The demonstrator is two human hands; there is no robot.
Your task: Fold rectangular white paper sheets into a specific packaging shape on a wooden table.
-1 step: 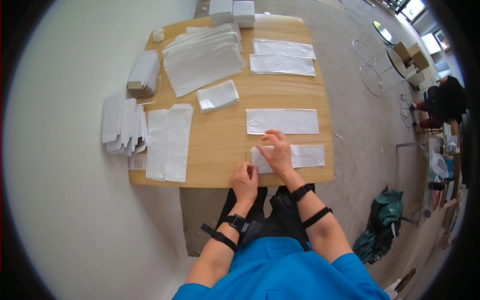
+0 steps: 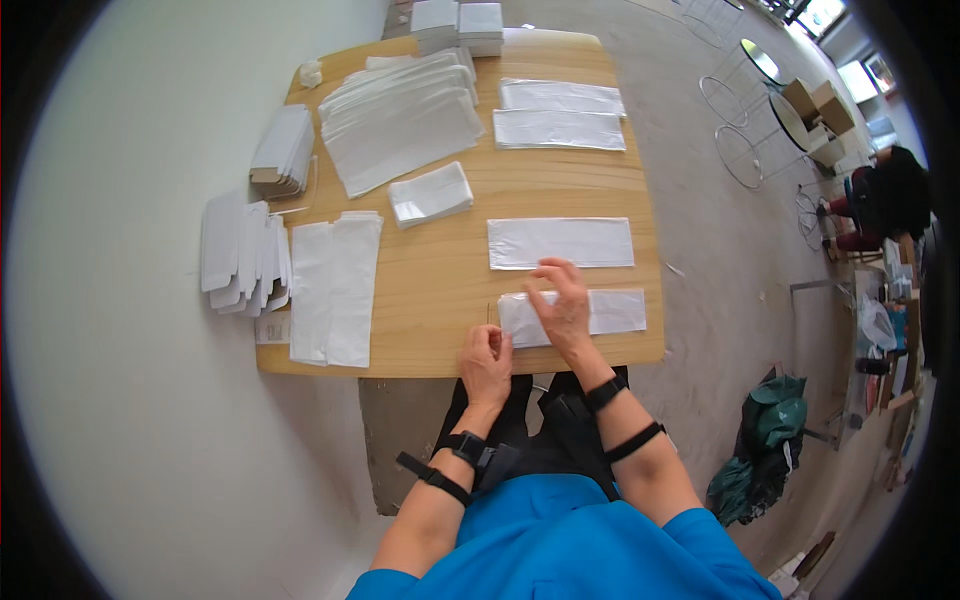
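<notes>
A flat white bag [image 2: 617, 311], which looks like thin paper or plastic film, lies crosswise near the table's front edge with its left part folded or layered. My left hand [image 2: 487, 365] is closed at its lower left corner, thumb and fingers pinching the edge. Over the layered part, my right hand [image 2: 563, 308] is raised with curled fingers apart, and nothing shows between them. Its palm and wrist hide the bag's middle. Just beyond lies another flat white bag [image 2: 561, 243], close to the right fingertips.
The wooden table [image 2: 430, 300] carries a fanned stack of white bags [image 2: 395, 130], two bags [image 2: 560, 130] at far right, a small folded stack [image 2: 431, 195], upright bags [image 2: 335, 290] and white cartons [image 2: 240, 250] at left. White boxes [image 2: 480, 28] stand at the back. A person [image 2: 885, 200] sits far right.
My right hand has shifted slightly right, its fingers lifting away from the bag's left part. The left hand stays at the corner. The whole view has moved a little.
</notes>
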